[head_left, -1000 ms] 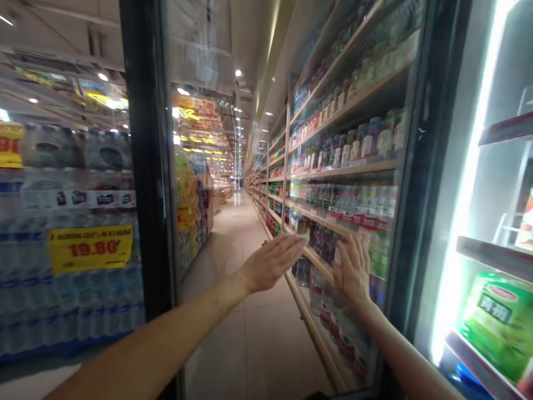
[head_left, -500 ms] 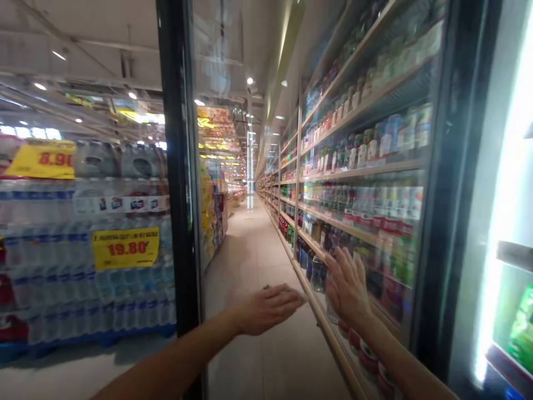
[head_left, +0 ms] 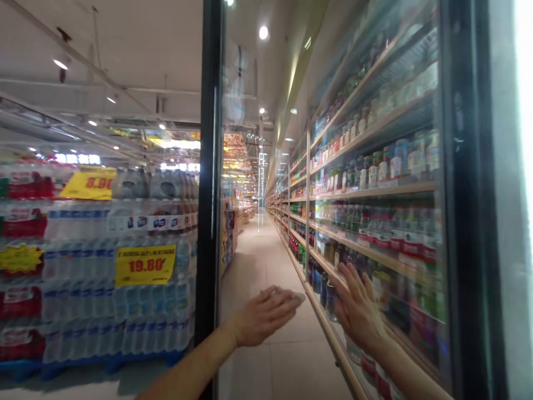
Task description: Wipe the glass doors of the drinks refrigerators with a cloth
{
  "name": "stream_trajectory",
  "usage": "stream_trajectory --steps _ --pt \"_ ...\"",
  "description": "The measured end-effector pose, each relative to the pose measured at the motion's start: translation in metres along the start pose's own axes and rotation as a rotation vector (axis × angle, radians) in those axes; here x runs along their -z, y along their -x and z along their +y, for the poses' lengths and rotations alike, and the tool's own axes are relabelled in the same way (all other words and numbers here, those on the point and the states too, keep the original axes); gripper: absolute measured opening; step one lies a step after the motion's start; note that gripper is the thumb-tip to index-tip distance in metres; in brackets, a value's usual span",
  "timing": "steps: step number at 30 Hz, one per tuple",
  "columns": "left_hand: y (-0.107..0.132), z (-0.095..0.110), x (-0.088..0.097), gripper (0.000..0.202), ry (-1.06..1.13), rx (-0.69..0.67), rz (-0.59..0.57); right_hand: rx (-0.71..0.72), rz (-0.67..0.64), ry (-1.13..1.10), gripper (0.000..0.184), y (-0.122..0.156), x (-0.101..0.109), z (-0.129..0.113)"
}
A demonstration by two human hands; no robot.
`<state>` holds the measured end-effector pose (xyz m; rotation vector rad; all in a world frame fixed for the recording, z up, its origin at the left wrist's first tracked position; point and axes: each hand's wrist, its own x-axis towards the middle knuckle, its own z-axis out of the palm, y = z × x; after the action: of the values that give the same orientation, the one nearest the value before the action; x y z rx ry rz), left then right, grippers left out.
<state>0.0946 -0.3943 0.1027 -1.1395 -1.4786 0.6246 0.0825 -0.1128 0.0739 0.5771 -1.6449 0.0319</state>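
A glass door [head_left: 270,166] with a black frame [head_left: 210,189] stands before me, showing bottled drinks on shelves, partly seen through or mirrored in the pane. My left hand [head_left: 266,315] reaches in from the lower left, its fingers stretched out flat against or close to the glass. A small pale patch shows at its fingertips; I cannot tell whether it is a cloth or a reflection. To its right, my right hand [head_left: 358,311] is raised with spread fingers, palm toward the pane, and nothing shows in it. Whether it touches the glass is unclear.
Stacked packs of bottled water [head_left: 120,311] stand on a blue pallet [head_left: 112,364] at left, with yellow price signs [head_left: 145,265]. A long tiled aisle [head_left: 254,250] runs away in the glass. A bright strip of light [head_left: 522,166] edges the right side.
The view has turned left and slightly up, so the door frame and water packs sit further right and lower. Both hands stay near the glass; the right has shifted slightly right.
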Motion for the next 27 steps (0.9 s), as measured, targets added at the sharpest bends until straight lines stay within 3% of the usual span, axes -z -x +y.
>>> stream_trajectory --steps 1,4,6,7,10,12,13,17,19,22,24,27 --pt "-0.003 -0.009 0.002 0.036 -0.026 0.065 0.012 -0.012 0.015 0.008 0.052 -0.003 -0.001 0.003" --pt "-0.012 -0.044 0.012 0.044 -0.166 0.551 0.122 -0.073 0.057 0.043 0.052 -0.012 -0.003 0.012" --pt "-0.013 -0.053 0.016 0.051 -0.224 0.756 0.181 -0.108 0.07 0.058 0.052 -0.016 -0.004 0.015" --pt "-0.01 -0.051 0.016 0.053 -0.225 0.753 0.187 -0.113 0.071 0.057 0.052 -0.017 -0.004 0.016" --pt "0.001 -0.033 0.011 0.053 -0.153 0.451 0.121 -0.069 0.053 0.033 0.051 -0.017 -0.005 0.015" --pt "0.005 -0.029 0.008 0.05 -0.119 0.358 0.088 -0.047 0.045 0.033 0.05 -0.017 -0.006 0.015" --pt "0.003 -0.033 0.008 0.05 -0.122 0.407 0.101 -0.05 0.048 0.039 0.05 -0.017 -0.006 0.016" --pt "-0.012 -0.055 0.01 0.055 -0.205 0.816 0.27 -0.09 0.07 0.068 0.049 -0.023 -0.006 0.018" --pt "-0.018 -0.054 0.009 0.057 -0.213 0.746 0.242 -0.086 0.066 0.07 0.05 -0.026 -0.005 0.018" --pt "-0.02 -0.048 0.008 0.055 -0.179 0.46 0.079 -0.059 0.064 0.066 0.052 -0.032 -0.003 0.02" --pt "-0.022 -0.056 0.009 0.053 -0.194 0.554 0.095 -0.075 0.087 0.074 0.055 -0.037 -0.001 0.027" --pt "-0.032 -0.078 0.01 0.053 -0.23 0.885 0.242 -0.15 0.127 0.086 0.059 -0.047 0.002 0.041"
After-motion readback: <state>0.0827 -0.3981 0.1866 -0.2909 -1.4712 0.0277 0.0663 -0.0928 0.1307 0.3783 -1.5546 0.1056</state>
